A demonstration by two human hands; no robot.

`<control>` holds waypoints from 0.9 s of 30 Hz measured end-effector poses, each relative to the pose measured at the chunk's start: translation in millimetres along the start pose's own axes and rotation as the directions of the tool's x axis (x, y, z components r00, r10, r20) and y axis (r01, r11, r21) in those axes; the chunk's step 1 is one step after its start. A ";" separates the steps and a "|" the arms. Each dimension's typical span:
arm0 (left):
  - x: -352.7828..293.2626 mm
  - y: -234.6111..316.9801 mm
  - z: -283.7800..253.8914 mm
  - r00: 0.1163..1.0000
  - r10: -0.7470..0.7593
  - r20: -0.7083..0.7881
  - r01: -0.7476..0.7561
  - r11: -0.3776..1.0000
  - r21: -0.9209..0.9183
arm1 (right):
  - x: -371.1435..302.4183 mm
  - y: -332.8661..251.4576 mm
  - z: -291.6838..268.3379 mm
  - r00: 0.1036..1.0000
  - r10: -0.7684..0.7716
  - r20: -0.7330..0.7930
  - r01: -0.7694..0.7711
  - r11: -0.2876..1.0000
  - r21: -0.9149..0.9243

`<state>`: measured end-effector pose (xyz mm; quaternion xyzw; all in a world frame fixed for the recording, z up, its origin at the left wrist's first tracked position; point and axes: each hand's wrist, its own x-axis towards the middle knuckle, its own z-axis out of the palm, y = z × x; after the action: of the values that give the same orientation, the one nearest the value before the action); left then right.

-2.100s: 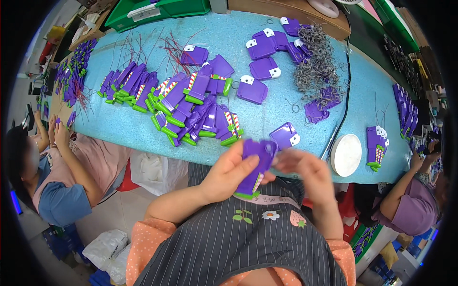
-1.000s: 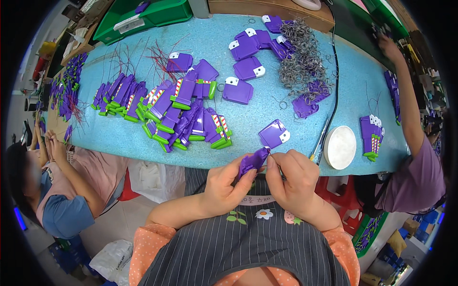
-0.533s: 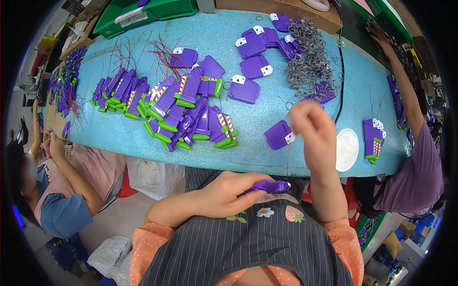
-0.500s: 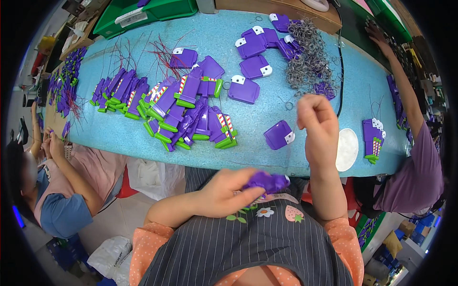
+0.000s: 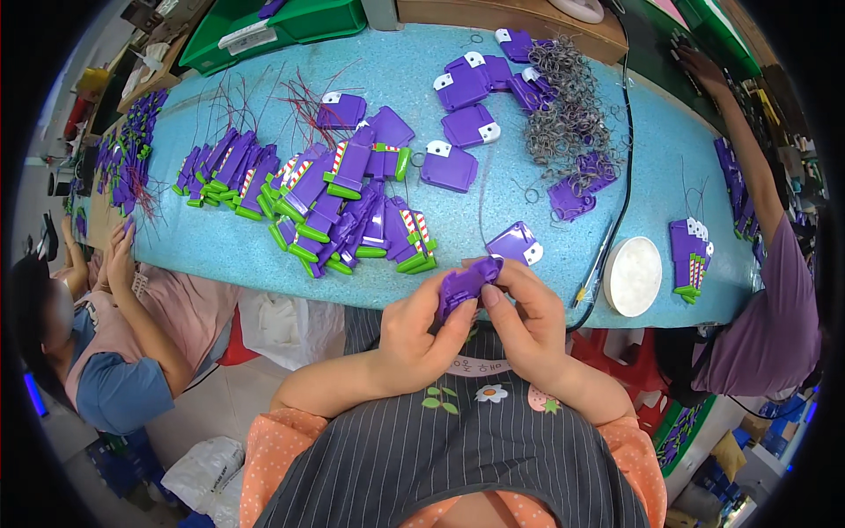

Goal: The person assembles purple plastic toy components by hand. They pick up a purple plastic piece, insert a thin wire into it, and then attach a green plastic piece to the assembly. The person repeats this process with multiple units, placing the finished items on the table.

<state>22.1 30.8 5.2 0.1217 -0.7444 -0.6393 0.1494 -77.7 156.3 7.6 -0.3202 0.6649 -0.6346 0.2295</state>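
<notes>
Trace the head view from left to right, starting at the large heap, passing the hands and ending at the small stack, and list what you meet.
Large purple-and-green heap, left hand, held purple piece, right hand, thin tool, white round dish, small purple-and-green stack.

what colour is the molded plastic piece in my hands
The molded plastic piece is purple; it shows best in the head view.

Left of the white dish (image 5: 634, 280), fingers of the left hand (image 5: 421, 336) and right hand (image 5: 528, 327) hide much of the purple part (image 5: 461, 287). Up-left of the dish, wire rings (image 5: 568, 110) cover portions of 2 or more purple pieces (image 5: 572, 201). Farther up-left, the top edge crops a green bin (image 5: 304, 29). Up-right, a co-worker's hand (image 5: 701, 67) looks too dim, I think, to read its grip.
</notes>
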 end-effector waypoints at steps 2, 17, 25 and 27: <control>-0.1 -1.4 4.4 0.997 -0.074 -0.001 0.071 0.956 -0.285 | -1.7 3.3 4.2 0.999 0.034 -0.014 -0.033 0.996 0.087; 3.0 -5.5 -0.7 0.975 -0.172 0.138 0.221 0.762 -0.608 | 30.5 3.5 -58.0 0.984 -0.180 -0.016 0.077 0.496 -0.865; 0.1 -1.4 7.3 0.970 -0.155 0.186 0.237 0.769 -0.593 | 41.4 18.4 -83.1 0.965 -0.130 0.229 0.253 0.210 -0.944; -2.2 -3.7 7.7 0.978 -0.159 0.137 0.210 0.775 -0.596 | 35.4 8.9 -92.9 0.946 -0.260 0.194 0.268 0.287 -0.920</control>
<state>21.2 38.1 0.3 0.1145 -0.4895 -0.8600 0.0878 -169.4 195.6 10.6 -0.5001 0.8442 -0.1639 -0.1016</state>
